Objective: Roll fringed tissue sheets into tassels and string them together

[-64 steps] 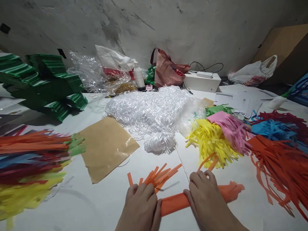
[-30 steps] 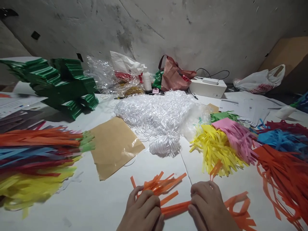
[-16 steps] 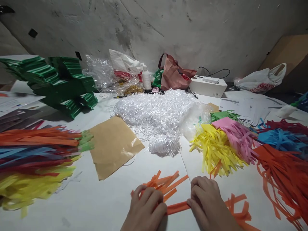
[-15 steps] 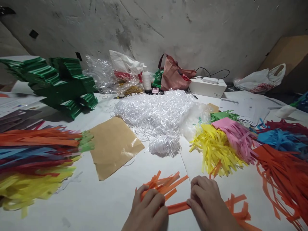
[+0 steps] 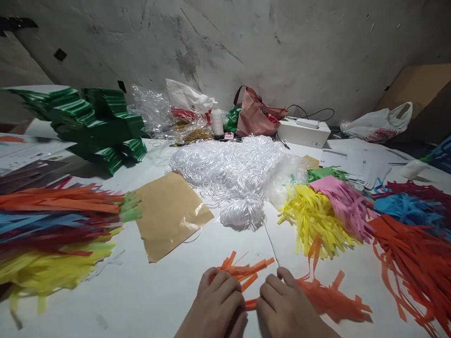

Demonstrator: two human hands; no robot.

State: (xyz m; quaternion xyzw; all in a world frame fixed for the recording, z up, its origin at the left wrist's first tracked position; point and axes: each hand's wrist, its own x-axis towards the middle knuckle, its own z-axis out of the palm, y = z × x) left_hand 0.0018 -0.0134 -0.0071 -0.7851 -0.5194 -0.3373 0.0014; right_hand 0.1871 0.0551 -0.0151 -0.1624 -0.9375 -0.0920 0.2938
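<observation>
Orange fringed tissue paper lies under my fingers at the front of the table. My left hand (image 5: 220, 298) is closed on it, and loose orange fringe (image 5: 243, 271) sticks out beyond the fingertips. Close beside it, my right hand (image 5: 283, 300) pinches the same piece, with its index finger raised. Between the hands shows a short, flat or twisted orange band (image 5: 251, 304). More orange fringe (image 5: 331, 298) spreads out to the right of my right hand; whether it joins the held piece is hidden.
Behind lies a heap of white cord (image 5: 229, 159) and a brown paper sheet (image 5: 174, 216). Yellow fringe (image 5: 317, 218), pink fringe (image 5: 343, 202) and red-orange fringe (image 5: 412, 258) are on the right. Mixed fringes (image 5: 59, 225) and a green stack (image 5: 95, 126) stand left.
My right hand has slid left, closer to my left hand, so less of the orange band shows between them. The orange fringe on the right is spread further into view.
</observation>
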